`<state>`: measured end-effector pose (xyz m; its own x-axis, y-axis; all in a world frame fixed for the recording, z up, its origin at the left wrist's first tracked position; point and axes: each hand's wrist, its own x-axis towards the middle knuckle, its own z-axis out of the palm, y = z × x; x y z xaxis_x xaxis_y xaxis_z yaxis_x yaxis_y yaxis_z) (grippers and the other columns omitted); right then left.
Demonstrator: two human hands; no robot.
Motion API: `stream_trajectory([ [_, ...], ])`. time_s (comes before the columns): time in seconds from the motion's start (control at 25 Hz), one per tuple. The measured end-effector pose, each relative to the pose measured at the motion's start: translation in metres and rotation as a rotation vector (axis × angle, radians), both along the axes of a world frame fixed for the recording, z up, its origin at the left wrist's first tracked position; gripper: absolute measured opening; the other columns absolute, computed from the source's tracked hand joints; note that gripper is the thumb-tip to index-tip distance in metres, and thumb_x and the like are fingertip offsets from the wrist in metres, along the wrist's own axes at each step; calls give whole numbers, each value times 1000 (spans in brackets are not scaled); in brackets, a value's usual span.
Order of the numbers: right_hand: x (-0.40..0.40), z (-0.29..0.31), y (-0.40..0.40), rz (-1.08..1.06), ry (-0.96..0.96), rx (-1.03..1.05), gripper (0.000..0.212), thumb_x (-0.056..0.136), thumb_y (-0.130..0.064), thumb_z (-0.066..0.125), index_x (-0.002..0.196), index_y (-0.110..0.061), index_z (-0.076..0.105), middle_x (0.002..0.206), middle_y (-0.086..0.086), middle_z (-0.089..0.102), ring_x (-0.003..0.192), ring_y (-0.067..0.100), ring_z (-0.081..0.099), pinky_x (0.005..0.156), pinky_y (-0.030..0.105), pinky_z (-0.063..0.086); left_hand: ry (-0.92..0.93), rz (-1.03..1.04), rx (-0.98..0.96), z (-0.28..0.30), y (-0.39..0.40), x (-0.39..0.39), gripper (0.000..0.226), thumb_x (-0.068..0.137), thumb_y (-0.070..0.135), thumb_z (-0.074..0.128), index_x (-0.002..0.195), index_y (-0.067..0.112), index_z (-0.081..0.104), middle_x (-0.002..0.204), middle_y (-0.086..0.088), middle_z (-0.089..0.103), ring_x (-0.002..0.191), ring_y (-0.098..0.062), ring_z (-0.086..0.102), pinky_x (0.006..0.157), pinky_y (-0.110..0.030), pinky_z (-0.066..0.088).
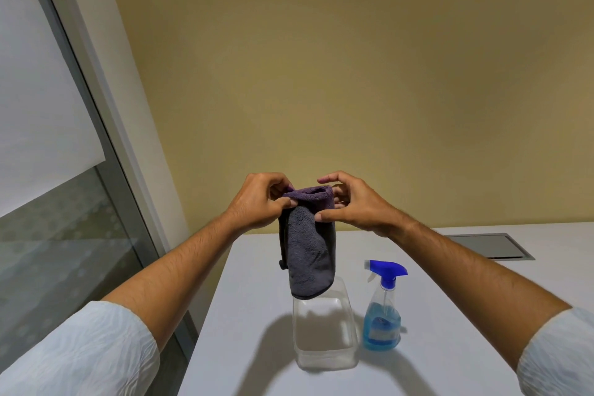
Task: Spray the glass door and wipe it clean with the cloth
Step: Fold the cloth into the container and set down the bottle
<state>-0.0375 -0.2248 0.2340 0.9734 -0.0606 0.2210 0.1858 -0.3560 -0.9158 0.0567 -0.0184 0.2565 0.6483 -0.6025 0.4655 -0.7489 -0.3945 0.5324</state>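
A dark grey cloth [308,254] with a purple upper fold hangs above the white table [450,315]. My left hand [260,201] pinches its top left edge, and my right hand [350,202] grips its top right edge with thumb and fingers. The cloth's lower end dangles just over a clear plastic container [324,331]. A spray bottle [382,309] with a blue trigger head and blue liquid stands upright on the table, right of the container. The glass door [64,235] with its grey frame fills the left side, its upper part frosted white.
A grey metal hatch plate [488,245] is set into the table at the far right. A yellow wall [353,74] rises behind the table. The table's left edge runs close beside the door frame.
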Motion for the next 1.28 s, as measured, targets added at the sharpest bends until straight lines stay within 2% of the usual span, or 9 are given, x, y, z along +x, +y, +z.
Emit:
stream_trajectory([
  [0.12,-4,-13,-12,6,71,-4,59,66,-6,89,119,-10,63,110,17,70,96,20,68,90,36,58,65,40,-83,3,7,4,11,75,9,78,79,16,70,69,3,68,57,-1,56,57,-12,48],
  [0.24,-10,-29,-18,26,136,-46,48,68,-6,87,112,-7,69,107,10,74,98,17,69,86,26,57,146,75,-186,6,11,9,17,76,8,78,75,21,68,70,4,69,58,-1,58,60,-14,51],
  [0.36,-13,-39,-17,18,153,-57,38,71,-3,84,107,-4,71,102,7,76,89,12,70,78,19,55,241,95,-282,8,12,12,12,77,3,77,82,12,70,77,-4,71,64,-5,62,63,-14,52],
  [0.6,-8,-40,-17,-46,128,-41,24,73,-1,82,95,1,74,93,13,77,82,17,71,80,31,58,305,106,-338,6,18,13,13,77,3,76,81,13,69,78,-6,70,68,-11,62,67,-19,50],
  [0.72,-7,-30,-21,-37,170,-93,18,73,-4,83,90,-1,76,84,9,77,74,14,70,68,26,57,317,150,-224,1,32,16,9,77,3,75,81,9,69,77,-5,70,68,-12,62,65,-19,49],
  [0.88,-5,-16,-25,5,240,-185,15,75,-5,81,89,-4,77,81,9,76,69,10,65,63,25,52,292,184,-13,-13,48,18,22,72,0,74,89,12,68,86,-4,74,81,-17,70,80,-34,58],
  [1.04,-2,-4,-22,38,261,-254,14,74,-4,81,87,-3,76,83,21,73,69,14,63,63,28,49,228,71,150,-25,50,9,44,75,13,76,114,22,56,99,-1,66,69,-17,69,64,-29,58],
  [1.16,0,4,-20,64,274,-302,13,75,-2,80,87,0,75,80,18,73,67,15,62,63,30,49,206,12,249,-34,49,8,46,73,37,72,113,34,50,89,-1,70,72,-21,69,70,-33,57],
  [1.28,2,8,-19,86,277,-365,14,75,-2,79,88,1,75,87,20,75,71,17,66,73,37,55,146,-1,366,-38,44,9,29,74,39,67,99,33,52,73,3,68,66,-18,60,68,-34,53],
])
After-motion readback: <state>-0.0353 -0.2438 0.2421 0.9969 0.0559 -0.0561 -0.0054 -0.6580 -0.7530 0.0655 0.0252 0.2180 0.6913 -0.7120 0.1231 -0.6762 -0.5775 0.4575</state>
